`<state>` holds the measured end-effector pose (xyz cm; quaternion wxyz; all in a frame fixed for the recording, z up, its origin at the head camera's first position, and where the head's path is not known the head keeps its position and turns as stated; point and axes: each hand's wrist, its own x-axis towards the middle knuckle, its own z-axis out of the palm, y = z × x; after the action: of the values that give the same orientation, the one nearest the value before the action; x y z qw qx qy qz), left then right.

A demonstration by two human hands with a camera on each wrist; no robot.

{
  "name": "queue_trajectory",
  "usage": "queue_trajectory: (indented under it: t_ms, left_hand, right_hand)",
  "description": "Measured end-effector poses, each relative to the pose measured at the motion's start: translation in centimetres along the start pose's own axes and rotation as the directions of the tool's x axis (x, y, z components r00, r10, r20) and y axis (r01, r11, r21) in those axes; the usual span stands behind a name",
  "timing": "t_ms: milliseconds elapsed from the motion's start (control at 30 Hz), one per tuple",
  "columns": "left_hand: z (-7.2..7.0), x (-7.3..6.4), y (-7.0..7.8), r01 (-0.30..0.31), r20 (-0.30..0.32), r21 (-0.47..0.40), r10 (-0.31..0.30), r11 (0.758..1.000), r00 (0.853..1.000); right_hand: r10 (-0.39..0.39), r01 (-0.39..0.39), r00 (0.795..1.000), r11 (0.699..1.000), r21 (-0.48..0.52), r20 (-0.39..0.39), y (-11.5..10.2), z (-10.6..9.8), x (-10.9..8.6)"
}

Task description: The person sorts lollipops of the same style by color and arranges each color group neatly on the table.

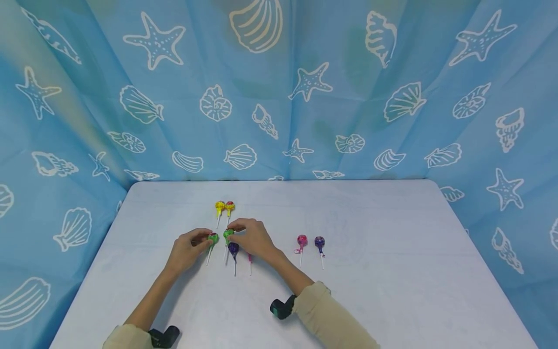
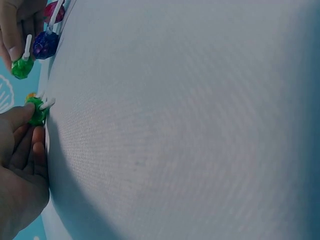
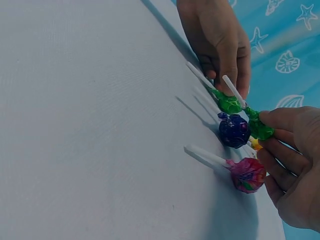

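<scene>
My left hand (image 1: 185, 252) pinches a green-wrapped lollipop (image 1: 213, 238) by its candy head, the white stick pointing toward me. Just to the right, my right hand (image 1: 255, 238) holds a second green lollipop (image 3: 260, 127) between thumb and fingers. A dark purple lollipop (image 1: 233, 249) lies close below the right fingers. Beside it is a pink lollipop (image 3: 248, 175), whose head is hidden under the right hand in the head view. Two yellow lollipops (image 1: 220, 206) lie side by side behind both hands.
Farther right on the white table (image 1: 392, 271) lie another pink lollipop (image 1: 302, 240) and another purple lollipop (image 1: 319, 242). A blue curtain (image 1: 270, 87) with shell and starfish prints hangs behind the table. Each wrist wears a black camera (image 1: 282, 307).
</scene>
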<state>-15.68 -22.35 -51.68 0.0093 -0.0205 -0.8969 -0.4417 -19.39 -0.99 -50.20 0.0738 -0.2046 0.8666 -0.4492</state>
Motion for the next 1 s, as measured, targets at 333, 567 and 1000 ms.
queue_trajectory:
  t_ms: [333,567,1000]
  left_hand:
    - [0.1,0.1,-0.1,0.009,-0.005,0.0,-0.009,1.0,1.0]
    - [0.1,0.1,0.0,0.002,-0.003,0.006,-0.002,1.0,1.0]
    - [0.1,0.1,-0.2,-0.025,0.001,-0.002,0.025,1.0,1.0]
  right_hand:
    - [0.031,-0.031,1.0,0.999,0.019,0.002,0.2,0.5,0.5]
    - [0.034,-0.034,0.999,0.999,0.038,0.008,0.2,0.8,0.7]
    - [0.048,-0.048,0.999,0.999,0.009,0.006,0.2,1.2,1.2]
